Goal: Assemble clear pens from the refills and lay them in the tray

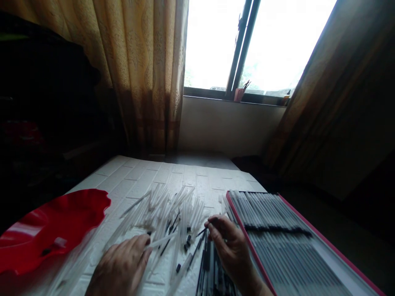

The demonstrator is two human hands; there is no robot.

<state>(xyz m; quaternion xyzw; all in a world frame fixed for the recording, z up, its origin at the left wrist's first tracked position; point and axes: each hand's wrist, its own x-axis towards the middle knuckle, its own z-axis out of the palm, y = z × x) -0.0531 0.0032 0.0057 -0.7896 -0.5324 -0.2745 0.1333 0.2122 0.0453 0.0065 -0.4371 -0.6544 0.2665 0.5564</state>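
Note:
My left hand (121, 263) is closed, pinching one end of a translucent plastic tube (163, 240) between thumb and fingers. The tube points right, over the middle of the table. My right hand (231, 242) pinches a thin black rod (202, 232), like a pen refill, at its fingertips, its lower end angled toward the left hand. Beneath that hand lies a bundle of black rods (212, 267). A loose heap of clear tubes (160, 201) spreads beyond both hands. Small black caps (178, 268) are scattered between them.
To the right, a red-rimmed box (251, 249) holds two rows of filled tubes (265, 209) with black ends. A red wavy-edged bowl (70, 205) sits at the left. Everything rests on a white brick-patterned table covering (179, 177). Behind are curtains (138, 70) and a window.

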